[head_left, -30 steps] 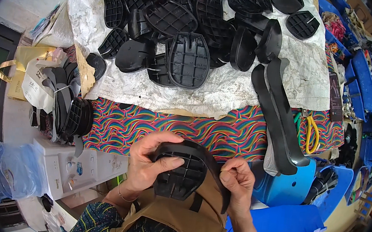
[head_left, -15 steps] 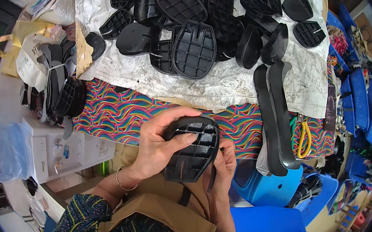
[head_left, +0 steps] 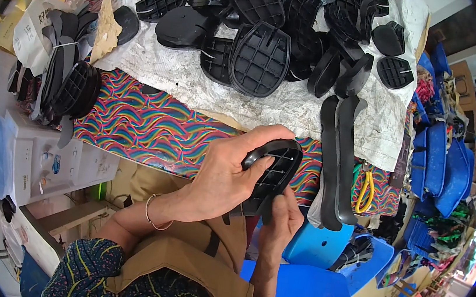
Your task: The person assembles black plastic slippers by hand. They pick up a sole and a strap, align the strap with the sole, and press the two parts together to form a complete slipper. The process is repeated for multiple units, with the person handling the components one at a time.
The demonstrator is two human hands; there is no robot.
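A black shoe heel [head_left: 277, 173] with a gridded hollow face is held up before me, over the table's near edge. My left hand [head_left: 220, 173] is closed around its left side, thumb pressing on the grid. My right hand [head_left: 283, 218] pinches a dark strip [head_left: 267, 209] at the heel's lower right edge; the strip seems to follow the rim, though the fingers partly hide it. Beyond, a pile of similar black heels [head_left: 260, 60] lies on a white woven sheet [head_left: 169, 85]. Two long black strips [head_left: 339, 160] lie at the table's right.
A colourful patterned cloth [head_left: 136, 116] covers the table edge. Tied black strips [head_left: 60, 63] and stacked heels [head_left: 77, 90] stand at the left. Yellow-handled scissors [head_left: 366, 192] lie at the right. A blue stool [head_left: 316, 243] and blue bins [head_left: 298, 287] are below right.
The heel has moved up and right in view and turned more edge-on. Both hands still hold it; the right fingers sit lower along its right edge. The whole view has shifted and tilted.
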